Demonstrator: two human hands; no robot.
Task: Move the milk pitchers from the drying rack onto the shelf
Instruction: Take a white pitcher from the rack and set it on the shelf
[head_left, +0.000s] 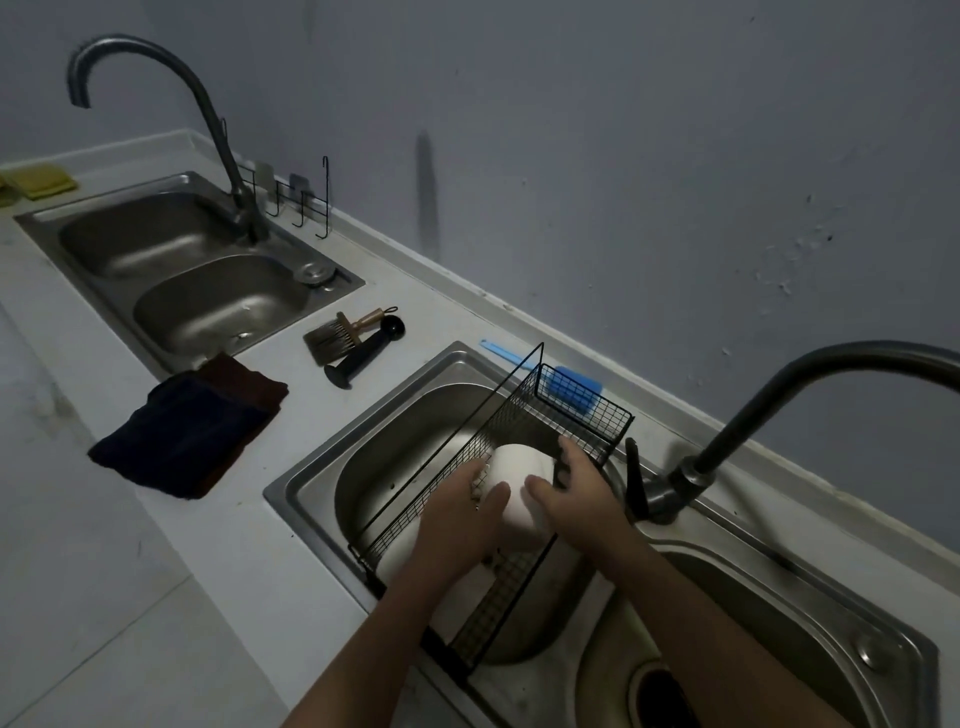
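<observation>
A long pale countertop (270, 525) is seen running from ten o'clock down to five o'clock, set against a grey wall. Two double steel sinks are sunk into it: the far sink (182, 270) at ten o'clock with a tall curved tap (171, 104), and the near sink (519, 519) from the centre to five o'clock, with a dark tap (769, 415) arching in at three o'clock. A black wire drying rack (498, 431) is laid across the left basin of the near sink. A dark folded cloth (192, 431) is spread on the counter at nine o'clock, between the two sinks. Inside the rack a white milk pitcher (517, 488) is lying on its side; whether a second pale vessel sits beneath the left hand cannot be told. The pitcher is clasped from both sides: the left hand (462, 514) is pressed to its left flank and the right hand (576, 493) to its right flank, fingers curled over it. A blue sponge brush (566, 387) is lodged in the rack's far end at one o'clock. A black tamper (363, 353) and a small wooden-handled brush (337, 332) lie touching on the counter at eleven o'clock from the rack.
</observation>
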